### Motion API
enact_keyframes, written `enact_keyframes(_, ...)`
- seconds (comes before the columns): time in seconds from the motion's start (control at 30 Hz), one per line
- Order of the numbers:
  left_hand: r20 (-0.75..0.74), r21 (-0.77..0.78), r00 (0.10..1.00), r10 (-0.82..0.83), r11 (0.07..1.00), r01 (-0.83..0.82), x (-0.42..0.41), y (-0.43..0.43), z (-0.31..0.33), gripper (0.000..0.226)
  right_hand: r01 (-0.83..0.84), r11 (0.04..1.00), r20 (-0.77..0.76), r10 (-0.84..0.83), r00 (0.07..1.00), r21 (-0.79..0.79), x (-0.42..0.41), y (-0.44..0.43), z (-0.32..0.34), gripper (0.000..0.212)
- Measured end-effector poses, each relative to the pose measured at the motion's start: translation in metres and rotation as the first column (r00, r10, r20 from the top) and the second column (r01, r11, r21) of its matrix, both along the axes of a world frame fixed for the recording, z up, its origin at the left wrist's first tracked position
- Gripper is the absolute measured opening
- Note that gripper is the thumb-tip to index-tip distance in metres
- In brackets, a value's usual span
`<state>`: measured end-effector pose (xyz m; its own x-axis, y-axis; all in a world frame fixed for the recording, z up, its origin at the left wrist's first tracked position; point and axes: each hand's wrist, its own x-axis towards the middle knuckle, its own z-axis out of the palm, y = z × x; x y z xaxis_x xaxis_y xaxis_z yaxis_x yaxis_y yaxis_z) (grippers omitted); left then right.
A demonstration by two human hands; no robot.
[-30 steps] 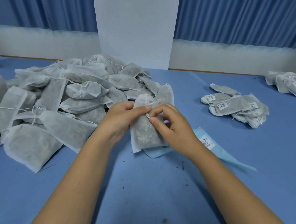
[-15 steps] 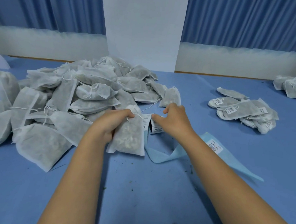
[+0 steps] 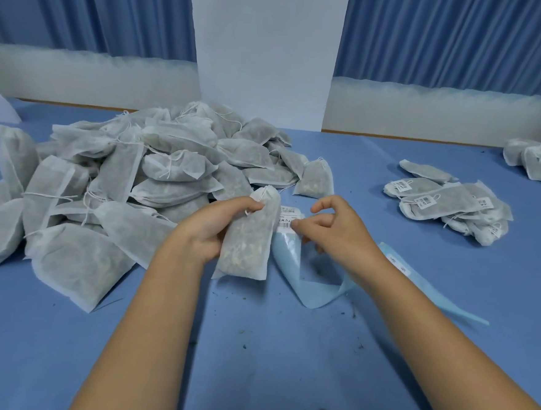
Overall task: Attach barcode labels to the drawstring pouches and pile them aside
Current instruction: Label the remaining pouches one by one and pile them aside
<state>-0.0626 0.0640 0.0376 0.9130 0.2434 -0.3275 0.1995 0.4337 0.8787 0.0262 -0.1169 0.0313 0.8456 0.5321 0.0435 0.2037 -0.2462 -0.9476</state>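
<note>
On the blue bench [image 3: 251,363], the left hand [image 3: 216,230] is holding one filled pouch [image 3: 251,235] upright, its grip wrapping the pouch's left side and neck. Just right of the pouch, the right hand [image 3: 334,235] is pinching the edge of a barcode label [image 3: 289,219] on a curling blue backing strip [image 3: 309,278], its grip narrow. Left of and behind the pouch, a heap of unlabelled pouches [image 3: 120,178] is lying. Well to the pouch's right, a labelled pile [image 3: 445,204] is sitting.

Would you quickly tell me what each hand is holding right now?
Left hand: grips a drawstring pouch.
Right hand: pinches a barcode label at the raised end of the blue backing strip.
</note>
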Motion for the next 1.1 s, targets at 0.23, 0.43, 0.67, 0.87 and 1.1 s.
enact_keyframes(0.23,0.030,-0.088,0.994,-0.102,0.991,0.104,0.005,-0.008,-0.006,0.062,-0.095,0.994,0.204,0.103,0.973,-0.049,0.006,-0.012,-0.006,0.021)
enact_keyframes(0.43,0.024,-0.065,0.986,-0.163,0.984,0.164,0.010,-0.008,-0.011,0.033,-0.038,0.998,0.402,0.052,0.914,-0.042,0.008,-0.019,-0.009,0.028)
enact_keyframes(0.67,0.047,-0.142,0.989,-0.139,0.979,0.144,0.012,-0.007,-0.014,0.028,0.028,0.999,0.614,-0.039,0.788,0.028,0.003,-0.020,-0.012,0.015)
enact_keyframes(0.87,-0.004,-0.093,1.000,-0.017,0.996,0.016,0.010,-0.011,-0.011,0.023,-0.045,0.972,0.529,-0.086,0.844,0.229,-0.003,-0.021,-0.004,0.024)
enact_keyframes(1.1,0.026,0.302,0.989,-0.144,0.944,0.129,0.007,-0.022,-0.003,0.017,0.053,0.941,0.154,-0.110,0.982,0.335,0.000,-0.019,0.005,0.037)
